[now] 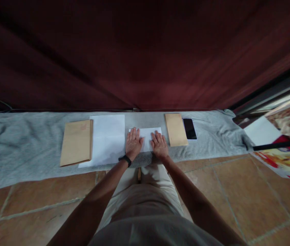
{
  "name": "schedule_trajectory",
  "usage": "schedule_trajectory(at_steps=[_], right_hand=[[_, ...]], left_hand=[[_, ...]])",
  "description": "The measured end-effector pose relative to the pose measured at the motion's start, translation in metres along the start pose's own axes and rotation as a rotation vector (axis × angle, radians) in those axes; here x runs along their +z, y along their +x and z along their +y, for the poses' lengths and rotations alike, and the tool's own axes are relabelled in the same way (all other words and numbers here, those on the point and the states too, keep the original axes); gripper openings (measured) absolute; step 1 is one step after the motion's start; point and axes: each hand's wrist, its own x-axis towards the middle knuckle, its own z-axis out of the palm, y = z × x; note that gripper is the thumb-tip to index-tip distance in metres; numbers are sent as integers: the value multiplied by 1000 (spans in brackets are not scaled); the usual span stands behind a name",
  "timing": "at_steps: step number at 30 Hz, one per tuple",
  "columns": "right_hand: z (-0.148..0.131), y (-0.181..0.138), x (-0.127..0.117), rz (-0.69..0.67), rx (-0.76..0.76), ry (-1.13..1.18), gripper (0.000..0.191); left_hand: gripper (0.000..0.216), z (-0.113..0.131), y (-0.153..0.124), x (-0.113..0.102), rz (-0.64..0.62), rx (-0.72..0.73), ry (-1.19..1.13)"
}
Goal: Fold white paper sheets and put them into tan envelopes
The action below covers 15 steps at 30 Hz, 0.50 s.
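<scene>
A small white sheet of paper (147, 138), seemingly folded, lies in front of me on a grey cloth. My left hand (134, 143) rests flat on its left end, fingers stretched forward. On the right end lies my right hand (159, 145), palm down with the fingers a little spread. Left of my left hand is larger white paper (109, 136), partly under a stack of brown envelopes (76, 140). A narrower brown envelope (176, 130) sits just right of my right hand, apart from it.
The grey cloth (29, 147) covers a long narrow surface. A dark phone (190, 128) lies beside the narrow envelope. Behind rises a dark red panel (139, 68). At far right stands a colourful printed box (285, 159) with a white sheet (262, 131). Below is tiled floor (211, 184).
</scene>
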Motion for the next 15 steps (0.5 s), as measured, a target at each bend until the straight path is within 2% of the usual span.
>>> schedule_trajectory(at_steps=[5, 7, 11, 15], right_hand=[[2, 0, 0, -1, -8, 9, 52], [1, 0, 0, -7, -5, 1, 52], [0, 0, 0, -24, -6, -19, 52], [0, 1, -2, -24, -5, -12, 52]], left_hand=[[63, 5, -3, -7, 5, 21, 28], [61, 9, -11, -12, -5, 116, 41], [61, 20, -36, -13, -116, 427, 31], [64, 24, -52, -10, -148, 441, 20]])
